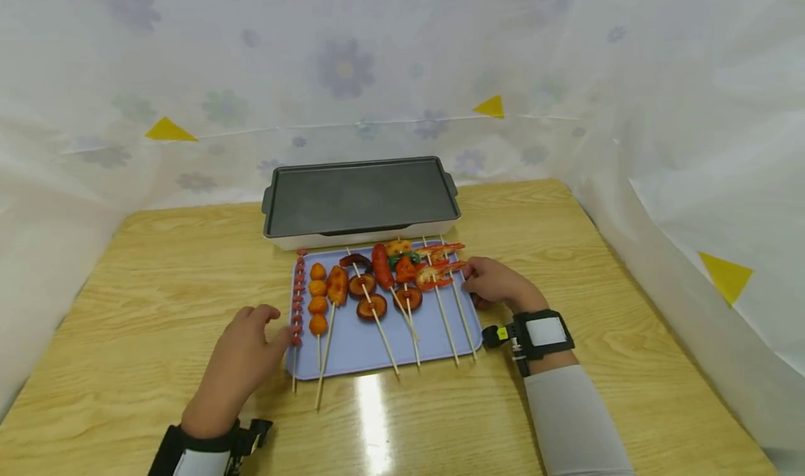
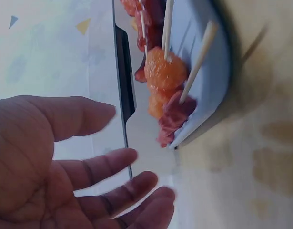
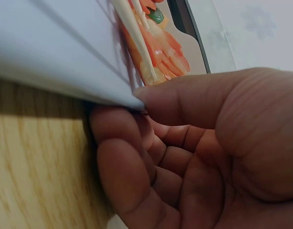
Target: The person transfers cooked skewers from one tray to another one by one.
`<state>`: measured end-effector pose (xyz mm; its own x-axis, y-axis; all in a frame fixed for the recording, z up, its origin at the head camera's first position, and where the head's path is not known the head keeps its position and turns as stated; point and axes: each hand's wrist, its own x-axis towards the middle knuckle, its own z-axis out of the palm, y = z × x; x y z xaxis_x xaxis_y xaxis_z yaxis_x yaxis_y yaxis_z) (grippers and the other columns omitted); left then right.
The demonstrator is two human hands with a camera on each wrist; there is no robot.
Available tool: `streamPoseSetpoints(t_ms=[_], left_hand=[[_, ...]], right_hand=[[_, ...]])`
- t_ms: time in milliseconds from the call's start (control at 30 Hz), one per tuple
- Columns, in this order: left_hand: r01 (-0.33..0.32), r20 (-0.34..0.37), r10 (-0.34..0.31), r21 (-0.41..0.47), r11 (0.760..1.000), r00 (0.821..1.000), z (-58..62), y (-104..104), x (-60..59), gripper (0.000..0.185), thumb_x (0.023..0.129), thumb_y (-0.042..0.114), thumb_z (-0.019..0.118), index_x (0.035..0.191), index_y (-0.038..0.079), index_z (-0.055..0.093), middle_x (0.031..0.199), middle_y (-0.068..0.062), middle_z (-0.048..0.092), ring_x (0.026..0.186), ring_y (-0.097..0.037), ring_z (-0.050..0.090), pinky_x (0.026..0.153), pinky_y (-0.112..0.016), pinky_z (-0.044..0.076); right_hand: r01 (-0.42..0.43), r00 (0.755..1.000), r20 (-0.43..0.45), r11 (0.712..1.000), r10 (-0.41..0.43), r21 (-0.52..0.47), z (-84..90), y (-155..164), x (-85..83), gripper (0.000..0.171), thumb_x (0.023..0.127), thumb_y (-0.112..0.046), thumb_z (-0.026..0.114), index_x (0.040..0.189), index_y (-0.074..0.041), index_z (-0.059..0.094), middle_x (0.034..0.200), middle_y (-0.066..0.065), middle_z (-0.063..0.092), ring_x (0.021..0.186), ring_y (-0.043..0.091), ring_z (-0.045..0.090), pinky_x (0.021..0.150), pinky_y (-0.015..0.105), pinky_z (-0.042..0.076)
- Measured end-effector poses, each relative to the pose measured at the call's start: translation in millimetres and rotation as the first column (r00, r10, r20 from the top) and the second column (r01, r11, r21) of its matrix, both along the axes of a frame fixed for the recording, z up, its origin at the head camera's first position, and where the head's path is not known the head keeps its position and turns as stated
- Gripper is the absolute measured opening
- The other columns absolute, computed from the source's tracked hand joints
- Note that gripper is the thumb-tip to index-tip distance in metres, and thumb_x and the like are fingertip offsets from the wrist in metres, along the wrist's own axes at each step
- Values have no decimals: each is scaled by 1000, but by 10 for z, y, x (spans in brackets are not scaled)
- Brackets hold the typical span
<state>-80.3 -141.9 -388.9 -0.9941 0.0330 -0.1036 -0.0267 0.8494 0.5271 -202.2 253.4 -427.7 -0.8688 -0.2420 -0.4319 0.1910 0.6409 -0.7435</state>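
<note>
A lavender tray (image 1: 352, 350) carries several food skewers on wooden sticks. My right hand (image 1: 497, 280) pinches the tray's right rim, the thumb on top and curled fingers below, as the right wrist view shows. Beside the tray's left edge is my left hand (image 1: 248, 354), its fingers loosely spread and apart from the rim in the left wrist view. Nearest to it lies a skewer of small dark-red pieces (image 1: 298, 298); an orange ball skewer (image 1: 318, 305) comes after. Mushroom slices (image 1: 371, 307), a sausage (image 1: 381, 266) and shrimp skewers (image 1: 434, 277) fill the middle and right.
Directly behind the tray stands a flat dark griddle (image 1: 365, 196) with a white base and side handles. Both are on a wooden table (image 1: 157, 280). Flower-patterned white sheeting (image 1: 402, 56) with yellow triangles hangs around the back and sides.
</note>
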Motion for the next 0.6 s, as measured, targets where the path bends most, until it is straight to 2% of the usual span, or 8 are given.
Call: streamPoseSetpoints(t_ms=[100,167,300,433,500,600], left_hand=[[-5,-30,6,24,1000,1000,36,45,-112,49,96,26,59,129,-9,53,133,-35,44,119,-51,44,92,-63,42],[-4,-29,5,42,999,1000,60,84,-203,53,97,28,58,134,-9,49,140,-36,37,128,-54,33,99,-67,36],[38,-34,-36,53,998,999,76,180,-350,59,99,31,57,140,-9,44,146,-37,30,135,-54,26,105,-67,29],[84,-72,-80,56,995,994,36,314,-423,59,98,32,59,139,-9,46,147,-38,29,137,-53,24,108,-65,28],[101,-105,-94,69,993,990,12,383,-441,58,97,31,61,137,-8,49,148,-38,28,139,-53,22,109,-65,26],[127,-147,-119,44,991,982,-8,471,-449,58,98,34,61,139,-5,50,153,-36,24,141,-55,17,110,-67,21]], right_hand=[[0,1000,-5,1000,1,11,0,5,-10,11,96,-7,55,104,0,52,85,13,57,68,21,58,57,31,49],[-7,1000,-22,999,8,32,2,13,-16,10,96,-7,55,103,-1,52,84,13,58,67,21,58,57,31,49],[-26,997,-70,993,34,114,34,23,-8,11,96,-12,56,99,-1,54,80,12,59,65,22,58,57,32,48],[-8,985,-168,978,43,207,124,34,-5,19,98,-21,56,98,-2,59,80,11,60,66,22,57,58,33,46],[26,971,-236,973,29,228,170,34,6,23,99,-23,56,101,-2,61,84,12,61,68,23,56,59,34,46],[48,941,-336,973,32,226,201,3,68,30,99,-23,55,112,3,61,100,20,63,77,28,58,66,40,48]])
